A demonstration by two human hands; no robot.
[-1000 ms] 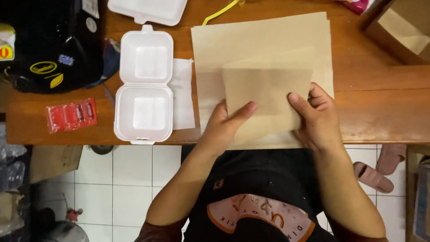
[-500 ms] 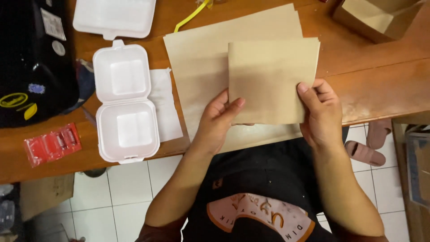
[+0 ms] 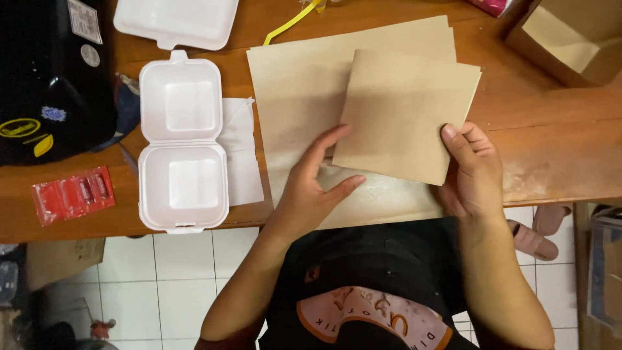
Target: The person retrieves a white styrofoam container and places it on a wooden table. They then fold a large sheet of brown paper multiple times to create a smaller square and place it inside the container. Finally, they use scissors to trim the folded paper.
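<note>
My right hand (image 3: 476, 172) pinches the lower right corner of a small brown paper sheet (image 3: 405, 113) and lifts it off a larger stack of brown paper (image 3: 298, 84) on the wooden table (image 3: 557, 149). My left hand (image 3: 311, 188) hovers with fingers spread just below the sheet's left edge, resting over the stack. An open white foam clamshell box (image 3: 181, 139) lies to the left of the stack, empty, with a white paper sheet (image 3: 240, 149) tucked beside it.
A second closed foam box (image 3: 178, 19) sits at the top. A black bag (image 3: 48, 78) fills the far left, with red sauce sachets (image 3: 71, 193) below it. A cardboard box (image 3: 570, 39) stands at the top right. Tiled floor and pink sandals (image 3: 534, 233) show below the table edge.
The small brown sheet has risen and tilted away from the stack. My left hand let go of its edge and opened; my right hand still holds its corner.
</note>
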